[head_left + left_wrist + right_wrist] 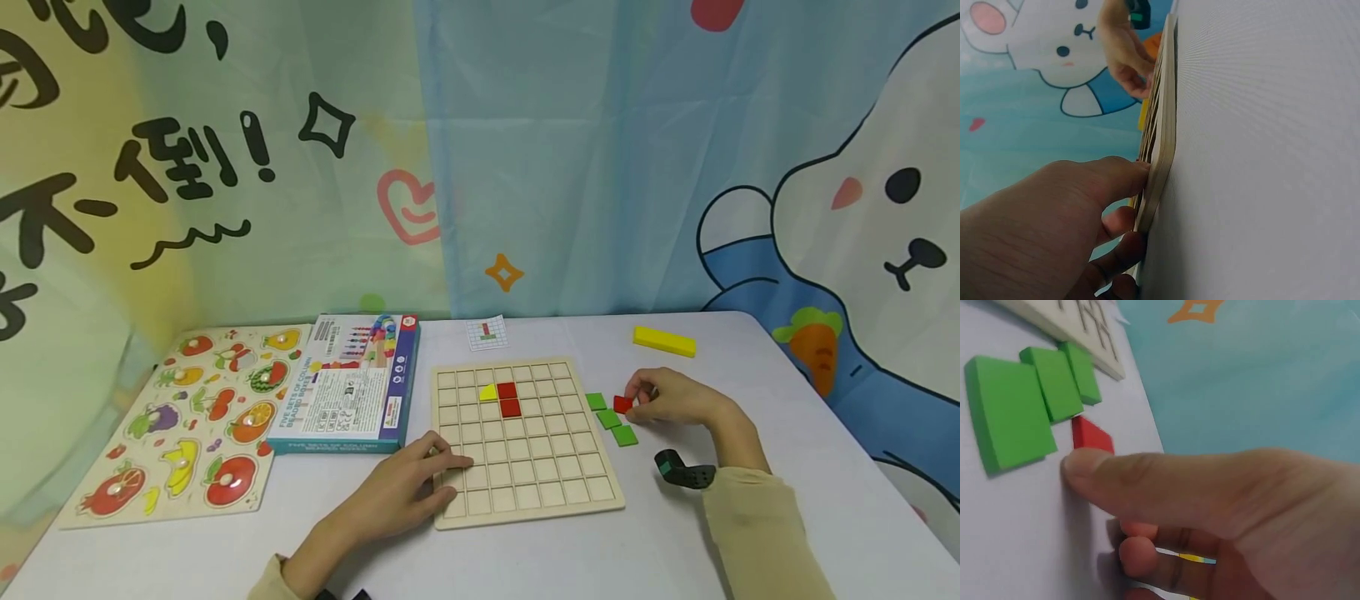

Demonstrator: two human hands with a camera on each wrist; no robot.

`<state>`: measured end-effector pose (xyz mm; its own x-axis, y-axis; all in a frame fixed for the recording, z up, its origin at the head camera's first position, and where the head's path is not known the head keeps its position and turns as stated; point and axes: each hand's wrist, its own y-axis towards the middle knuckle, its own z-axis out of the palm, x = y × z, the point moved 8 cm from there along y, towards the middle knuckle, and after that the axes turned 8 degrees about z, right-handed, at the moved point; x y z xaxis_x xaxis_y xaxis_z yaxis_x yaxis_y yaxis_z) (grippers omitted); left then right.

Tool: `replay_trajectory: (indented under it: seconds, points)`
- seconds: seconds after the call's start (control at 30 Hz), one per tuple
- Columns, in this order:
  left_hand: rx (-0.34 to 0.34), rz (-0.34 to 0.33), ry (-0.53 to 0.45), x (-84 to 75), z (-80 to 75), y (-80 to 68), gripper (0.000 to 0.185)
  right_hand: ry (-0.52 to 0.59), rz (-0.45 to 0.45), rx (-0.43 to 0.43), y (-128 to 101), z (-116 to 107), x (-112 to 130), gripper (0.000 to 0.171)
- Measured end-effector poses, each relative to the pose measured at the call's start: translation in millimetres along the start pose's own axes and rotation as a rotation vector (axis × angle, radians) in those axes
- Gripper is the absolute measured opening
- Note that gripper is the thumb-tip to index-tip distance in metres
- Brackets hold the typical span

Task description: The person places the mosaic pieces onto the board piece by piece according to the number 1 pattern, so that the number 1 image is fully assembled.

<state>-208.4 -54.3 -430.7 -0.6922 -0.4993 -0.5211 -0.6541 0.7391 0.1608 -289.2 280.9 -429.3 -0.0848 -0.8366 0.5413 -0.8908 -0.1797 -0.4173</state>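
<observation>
Three flat green square tiles (609, 418) lay on the white desk (787, 467) just right of the wooden grid board (525, 442), which held two red squares (509, 398) and one yellow piece (488, 392). The right hand (671, 398) pinched a small red tile (622, 404) at its fingertips, beside the green ones. The left hand (405, 492) rested with straight fingers (1119, 178) on the board's near corner.

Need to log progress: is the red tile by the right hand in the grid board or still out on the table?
Out. The red tile lies on the table beside the grid board, pinched by the right hand.
</observation>
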Motion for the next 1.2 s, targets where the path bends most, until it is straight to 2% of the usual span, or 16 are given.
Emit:
replay_trajectory:
  seconds: [0.17,0.37,0.7,0.87,1.2]
  points:
    - [0.000,0.001,0.001,0.0,0.2,-0.2,0.036,-0.029,0.053,-0.063,3.5,-2.7,-4.1,0.027]
    - [0.007,-0.004,-0.002,0.4,0.4,0.0,0.036,-0.028,0.050,-0.093,3.0,-4.3,-2.5,0.027]
    - [0.003,0.006,0.001,0.1,0.3,-0.1,0.036,-0.008,-0.032,-0.125,0.6,-4.1,17.0,0.025]
    - [0.002,0.009,0.002,0.5,0.3,0.0,0.036,-0.008,-0.087,-0.134,3.3,0.2,27.5,0.021]
    - [-0.002,0.007,0.008,1.1,0.7,-0.4,0.037,-0.012,-0.139,-0.127,6.2,11.2,43.1,0.020]
